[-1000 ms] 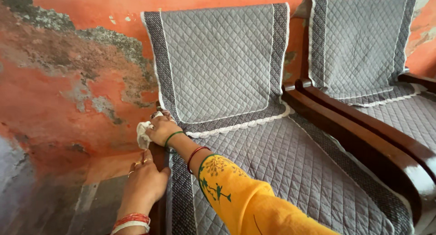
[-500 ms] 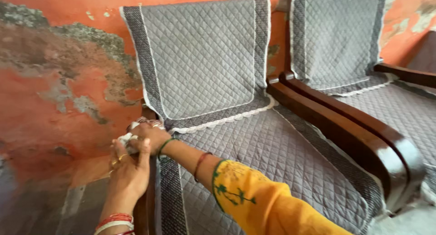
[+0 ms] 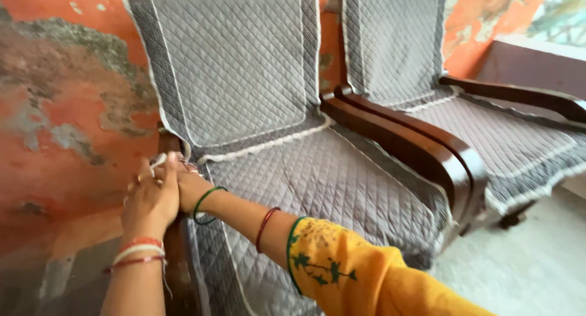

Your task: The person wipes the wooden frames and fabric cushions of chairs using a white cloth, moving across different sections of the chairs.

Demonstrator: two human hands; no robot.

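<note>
The wall (image 3: 55,108) fills the left side, orange with grey peeled patches. Two chairs stand against it, side by side. The near chair (image 3: 317,181) carries a grey quilted cover (image 3: 238,65) over back and seat; its left armrest (image 3: 174,255) runs just beside the wall, leaving only a narrow gap there. Its right armrest (image 3: 427,151) lies against the armrest of the far chair (image 3: 488,127), with no room between them. Open floor (image 3: 525,261) lies in front of both chairs, at lower right.

Both hands meet on the left armrest near the seat's back corner. The left hand (image 3: 149,200) rests with fingers curled over the right hand (image 3: 192,188), touching it. A white cloth (image 3: 159,160) shows only as a small strip above the left fingers, on the armrest; which hand grips it cannot be told. The right fingers are hidden behind the left hand.
</note>
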